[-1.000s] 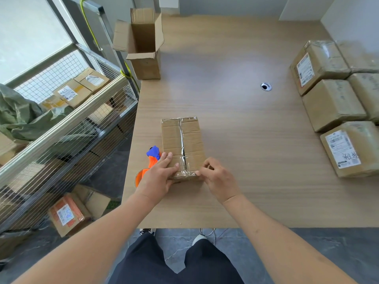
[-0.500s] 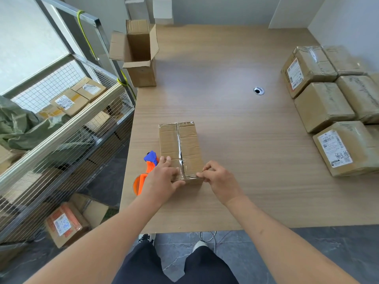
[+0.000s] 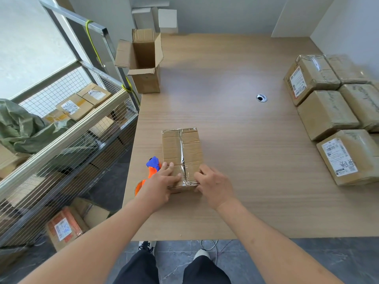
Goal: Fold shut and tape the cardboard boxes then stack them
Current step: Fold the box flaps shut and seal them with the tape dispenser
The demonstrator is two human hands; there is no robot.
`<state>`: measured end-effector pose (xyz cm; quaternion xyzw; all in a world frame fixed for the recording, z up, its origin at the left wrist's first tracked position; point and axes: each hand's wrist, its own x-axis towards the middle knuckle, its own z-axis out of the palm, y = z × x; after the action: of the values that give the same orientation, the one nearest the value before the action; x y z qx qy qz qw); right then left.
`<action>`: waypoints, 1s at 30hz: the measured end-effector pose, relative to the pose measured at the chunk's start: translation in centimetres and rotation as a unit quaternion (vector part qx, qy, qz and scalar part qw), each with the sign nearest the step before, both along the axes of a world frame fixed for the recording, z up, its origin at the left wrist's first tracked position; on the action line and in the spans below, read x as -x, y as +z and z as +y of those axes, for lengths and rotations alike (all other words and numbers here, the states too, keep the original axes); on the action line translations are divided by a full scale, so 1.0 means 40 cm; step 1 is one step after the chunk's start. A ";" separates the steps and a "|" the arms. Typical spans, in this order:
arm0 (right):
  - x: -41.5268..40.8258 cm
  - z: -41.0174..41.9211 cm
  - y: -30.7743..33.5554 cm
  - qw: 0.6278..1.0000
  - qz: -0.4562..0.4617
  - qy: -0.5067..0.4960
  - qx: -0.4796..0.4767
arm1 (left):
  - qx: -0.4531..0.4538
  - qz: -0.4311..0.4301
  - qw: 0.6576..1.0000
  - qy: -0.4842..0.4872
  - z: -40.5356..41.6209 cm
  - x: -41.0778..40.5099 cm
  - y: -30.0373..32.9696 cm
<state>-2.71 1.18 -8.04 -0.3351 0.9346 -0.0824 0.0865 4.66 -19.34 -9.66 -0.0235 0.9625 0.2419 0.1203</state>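
Small taped box (image 3: pixel 180 154) sits lower centre of the frame on the tabletop (image 3: pixel 235 160). We judge it light and stiff, with slick tape along the seam; best taken by the two long sides. Left hand (image 3: pixel 159 186) rests on the box's near-left corner, fingers fairly straight. Right hand (image 3: pixel 215 184) has curled fingers pinching the near-right edge. Tape dispenser (image 3: pixel 150 171) lies just left.

Left hand (image 3: pixel 159 186) hides the tape dispenser (image 3: pixel 150 173), perhaps half.
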 end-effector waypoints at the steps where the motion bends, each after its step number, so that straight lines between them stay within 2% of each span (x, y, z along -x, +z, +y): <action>1: -0.001 -0.004 -0.001 1.000 -0.002 0.002 -0.001 | -0.005 -0.001 1.000 -0.012 -0.013 -0.002 -0.003; 10: -0.027 -0.026 -0.010 0.999 0.027 -0.021 -0.016 | -0.005 0.031 0.998 -0.052 -0.034 -0.005 -0.033; 16: -0.016 -0.020 -0.015 0.998 -0.049 0.023 0.025 | 0.038 0.027 0.993 -0.107 -0.059 0.028 -0.026; 20: 0.002 0.005 -0.013 0.998 -0.065 0.026 -0.003 | 0.044 0.029 0.989 -0.139 -0.052 0.049 -0.025; 24: 0.013 0.041 -0.004 0.997 -0.054 -0.042 0.016 | 0.031 0.038 0.978 -0.201 -0.042 0.073 -0.013; 30: -0.017 -0.030 -0.007 0.984 -0.064 -0.139 -0.088 | -0.031 0.063 0.978 -0.198 -0.016 0.080 0.010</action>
<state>-2.02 0.00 -8.33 -0.1868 0.9682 -0.0320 0.1633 1.45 -19.97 -9.26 0.1867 0.9457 0.2440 0.1060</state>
